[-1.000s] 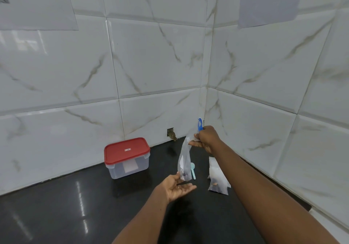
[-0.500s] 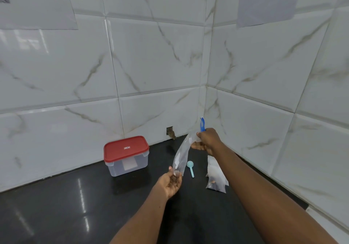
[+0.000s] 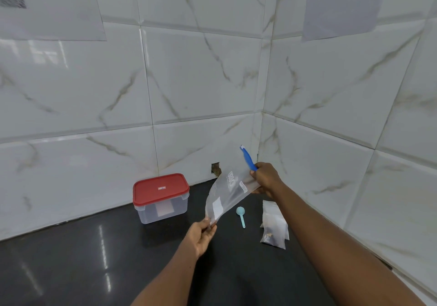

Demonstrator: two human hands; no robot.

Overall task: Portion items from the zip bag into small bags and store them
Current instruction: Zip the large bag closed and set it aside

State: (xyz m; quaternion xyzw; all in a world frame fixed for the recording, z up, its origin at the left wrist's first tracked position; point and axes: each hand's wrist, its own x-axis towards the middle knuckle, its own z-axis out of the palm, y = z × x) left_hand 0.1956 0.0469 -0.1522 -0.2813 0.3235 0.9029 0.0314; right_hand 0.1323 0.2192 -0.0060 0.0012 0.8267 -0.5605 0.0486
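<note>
Clear zip bag (image 3: 227,196) held slanted over black counter (image 3: 94,270): L hand (image 3: 201,234) pinches its bottom corner, R hand (image 3: 264,180) grips top plus a blue plastic stick (image 3: 247,159). Small bags (image 3: 274,225) lie at its 4 o'clock, red-lidded container (image 3: 160,196) at 9.

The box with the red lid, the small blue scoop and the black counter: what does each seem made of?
The rectangular box with the red lid looks like plastic: translucent, slightly frosted walls, an opaque smooth lid. The small pale blue scoop is likely plastic too, matte and moulded in one piece. The glossy black counter may be polished stone; it mirrors light streaks.
</note>
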